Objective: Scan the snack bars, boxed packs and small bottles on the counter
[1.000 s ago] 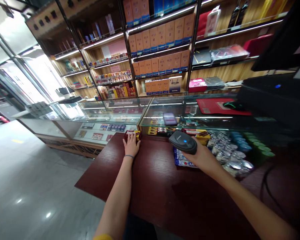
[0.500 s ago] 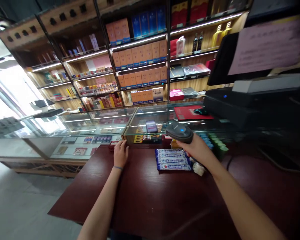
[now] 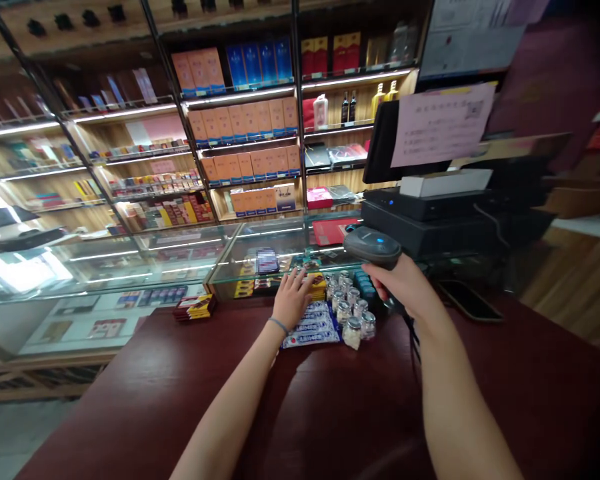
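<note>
My right hand (image 3: 405, 287) is wrapped round the handle of a dark barcode scanner (image 3: 371, 245), held above the counter with a blue light lit on top. My left hand (image 3: 293, 301) reaches forward with its fingers spread, over the far left end of the blue-and-white wrapped bars (image 3: 313, 328) and beside a stack of yellow packets (image 3: 318, 285). Whether its fingertips touch the packets is hard to see. Small clear jars with silver lids (image 3: 353, 331) stand in rows right of the bars, below the scanner.
Red and yellow packs (image 3: 195, 307) lie stacked at the left on the dark red counter (image 3: 190, 393). A phone (image 3: 470, 300) lies at the right, near the black till equipment (image 3: 420, 223) and a monitor (image 3: 380, 143). Glass display cases (image 3: 180, 257) run along the back.
My left hand has moved right, from beside the stack at the left to over the wrapped bars. The view has turned right. The scanner stays in my right hand, now above the jars.
</note>
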Motion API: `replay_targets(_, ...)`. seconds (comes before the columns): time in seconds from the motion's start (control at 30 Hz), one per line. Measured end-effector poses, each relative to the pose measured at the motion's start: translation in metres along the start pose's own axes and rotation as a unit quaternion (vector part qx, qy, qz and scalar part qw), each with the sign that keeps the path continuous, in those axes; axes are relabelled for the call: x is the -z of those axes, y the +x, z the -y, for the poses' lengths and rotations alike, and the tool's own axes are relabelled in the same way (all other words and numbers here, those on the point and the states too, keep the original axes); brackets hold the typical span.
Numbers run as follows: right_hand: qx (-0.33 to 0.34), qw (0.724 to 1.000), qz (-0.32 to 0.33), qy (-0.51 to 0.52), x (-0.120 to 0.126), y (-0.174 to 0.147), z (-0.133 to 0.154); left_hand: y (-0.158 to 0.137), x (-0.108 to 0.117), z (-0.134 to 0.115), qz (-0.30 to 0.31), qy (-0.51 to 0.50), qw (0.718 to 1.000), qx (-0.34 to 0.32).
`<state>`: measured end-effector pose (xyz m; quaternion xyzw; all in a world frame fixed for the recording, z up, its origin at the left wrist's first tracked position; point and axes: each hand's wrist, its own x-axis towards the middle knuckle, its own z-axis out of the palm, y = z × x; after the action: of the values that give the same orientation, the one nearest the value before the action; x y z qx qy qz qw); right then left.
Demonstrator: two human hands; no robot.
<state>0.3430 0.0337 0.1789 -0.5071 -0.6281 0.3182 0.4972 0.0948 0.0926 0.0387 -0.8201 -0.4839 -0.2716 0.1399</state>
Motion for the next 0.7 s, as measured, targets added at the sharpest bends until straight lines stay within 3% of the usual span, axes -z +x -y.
replay_targets(0.17,-0.011,1.000,-0.016,0.020,0.014,-0.001,-0.002,0.014,-0.020,-0.020,0.021,0.008,1.000,0.005)
replay_targets(0.37,0.000,0.999,-0.024,0.029,0.015,-0.001,-0.001,0.012,-0.025,-0.018,0.034,-0.001,0.999,0.016)
replay_targets(0.6,-0.001,1.000,-0.029,0.004,0.005,-0.002,0.005,0.006,0.002,-0.008,-0.016,-0.091,0.995,-0.032)
replay_targets(0.7,0.005,0.999,-0.035,0.002,-0.002,-0.002,0.007,-0.008,0.020,0.005,-0.056,-0.126,0.990,-0.001)
